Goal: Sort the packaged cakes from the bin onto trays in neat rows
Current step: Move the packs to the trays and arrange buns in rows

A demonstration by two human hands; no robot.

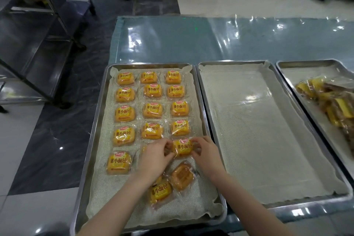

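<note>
On the left metal tray [99, 120], lined with cloth, several yellow packaged cakes lie in three columns. Both hands hold one packaged cake [183, 148] at the near end of the right column: my left hand [155, 157] pinches its left edge and my right hand [206, 152] pinches its right edge. Two loose cakes lie just below, one label down [181, 175] and one tilted, label up [160, 191]. Another cake is partly hidden under my left hand.
An empty cloth-lined tray [258, 130] sits in the middle. At the right, a third tray [287, 67] holds a heap of packaged cakes [333, 105]. The table [210, 40] has a glossy blue-green cover. Metal racks [38, 44] stand on the floor at left.
</note>
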